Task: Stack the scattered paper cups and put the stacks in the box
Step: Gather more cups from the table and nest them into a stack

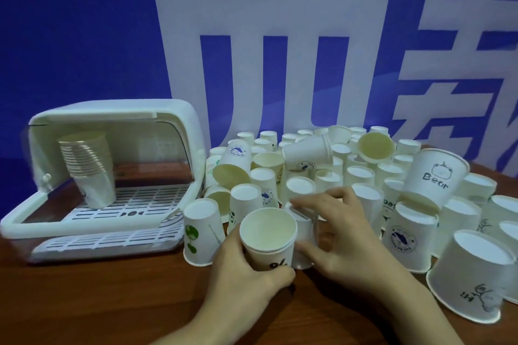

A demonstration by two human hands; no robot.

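Holding status: left hand [246,279] grips an upright cup [267,238], mouth up, fingers curled round its lower wall.
Right hand [336,232]: fingers curled over an inverted cup [302,235] just right of the upright cup, touching it.
Loose cups [364,176]: crowded on the worktop [112,302], behind and right of both hands.
Box [106,176]: left, lid raised, one stack [89,165] inside.

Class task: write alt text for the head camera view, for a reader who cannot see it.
A person's left hand holds an upright paper cup while the right hand grips an upside-down cup beside it. Scattered cups crowd the table; an open box holds one stack.
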